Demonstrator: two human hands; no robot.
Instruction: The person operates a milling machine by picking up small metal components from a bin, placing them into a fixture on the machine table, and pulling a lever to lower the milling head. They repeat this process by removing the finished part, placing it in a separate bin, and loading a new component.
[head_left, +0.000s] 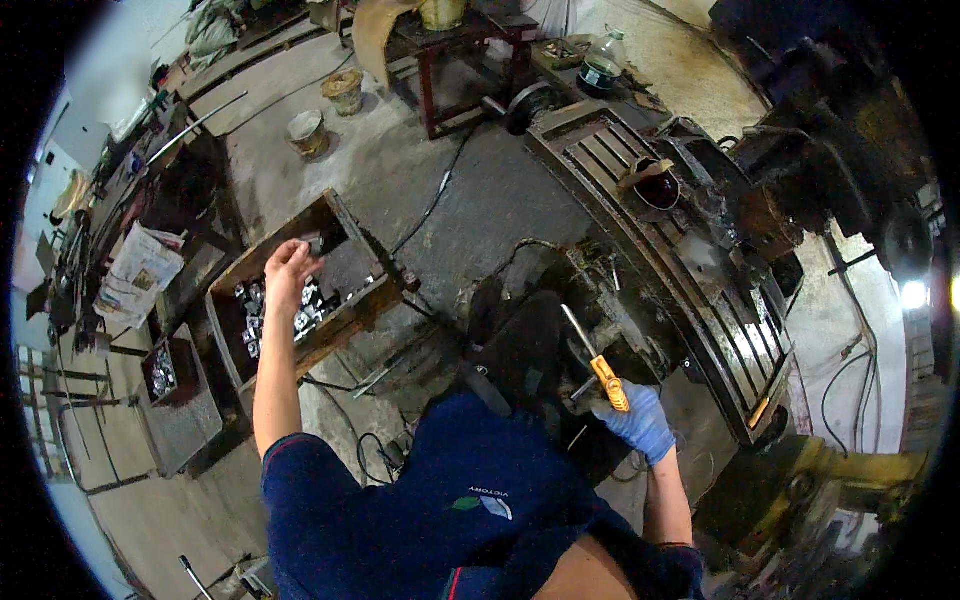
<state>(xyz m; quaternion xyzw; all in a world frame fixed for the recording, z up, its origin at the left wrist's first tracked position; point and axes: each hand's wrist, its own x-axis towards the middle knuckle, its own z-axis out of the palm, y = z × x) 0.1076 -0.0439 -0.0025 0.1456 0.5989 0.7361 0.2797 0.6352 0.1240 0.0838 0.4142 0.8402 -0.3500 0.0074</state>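
Note:
My bare left hand (288, 268) is over a wooden box (358, 318) of small shiny metal parts (308, 300). Its fingers are drawn together, and what is between them, if anything, is too small to make out. On my right hand (640, 422) is a blue glove. It is closed on a yellow-handled tool (606, 382) with a thin, straight metal shaft, which points up and to the left. The tool is beside the dark machine table, and part of its handle is hidden in the glove.
A slotted machine table (690, 285) runs along my right, with a cup of dark liquid (657, 188) on it. Two buckets, one a pale bucket (308, 133), stand on the floor ahead. Cables (440, 185) cross the floor. A smaller box (172, 370) of parts is at left.

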